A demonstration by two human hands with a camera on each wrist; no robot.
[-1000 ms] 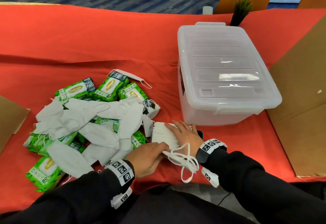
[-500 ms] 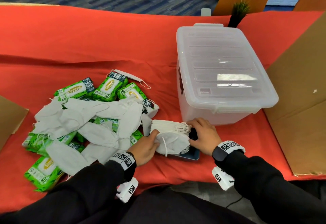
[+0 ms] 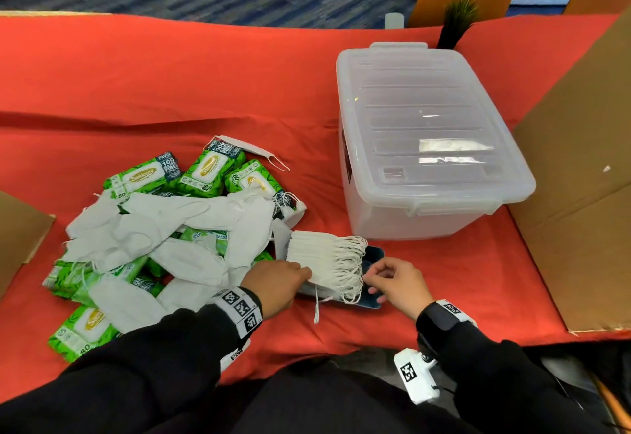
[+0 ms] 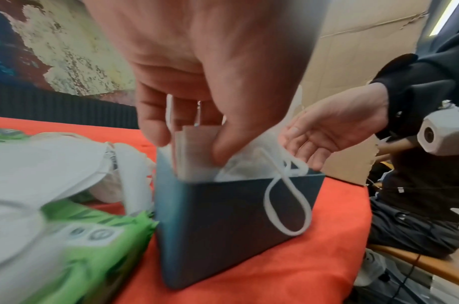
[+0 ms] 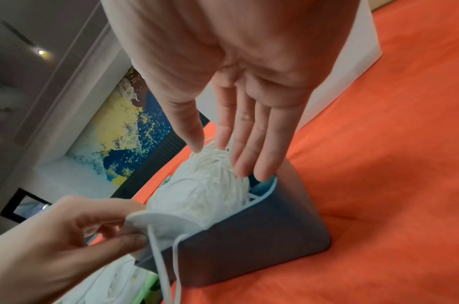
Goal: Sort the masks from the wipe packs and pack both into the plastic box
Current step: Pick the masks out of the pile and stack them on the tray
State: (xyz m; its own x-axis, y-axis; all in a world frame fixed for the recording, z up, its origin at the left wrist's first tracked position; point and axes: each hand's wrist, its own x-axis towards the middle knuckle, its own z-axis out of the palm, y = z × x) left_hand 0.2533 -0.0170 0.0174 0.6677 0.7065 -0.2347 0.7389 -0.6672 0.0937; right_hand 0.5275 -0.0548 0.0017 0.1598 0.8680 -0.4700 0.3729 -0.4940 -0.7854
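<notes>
Left hand (image 3: 276, 285) pinches the near end of a stack of white masks (image 3: 319, 257) sitting in a small dark-blue bin (image 4: 231, 222) beside the lidded plastic box (image 3: 423, 140). Right hand (image 3: 397, 283) open, fingers straight over the ear loops (image 5: 218, 164). Wipe packs (image 3: 205, 170) and loose masks (image 3: 160, 225) heaped left.

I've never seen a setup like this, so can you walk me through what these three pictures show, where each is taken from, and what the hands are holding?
No machine here: a person wears three cameras. The head view looks down on a red cloth table; the other two look along each wrist. The left hand pinches a stack of white folded face masks standing in a small dark blue open box. The right hand is open, fingers touching the ear loops. Left lies a pile of green wipe packs and loose white masks; behind, a clear plastic lidded storage box.
</notes>
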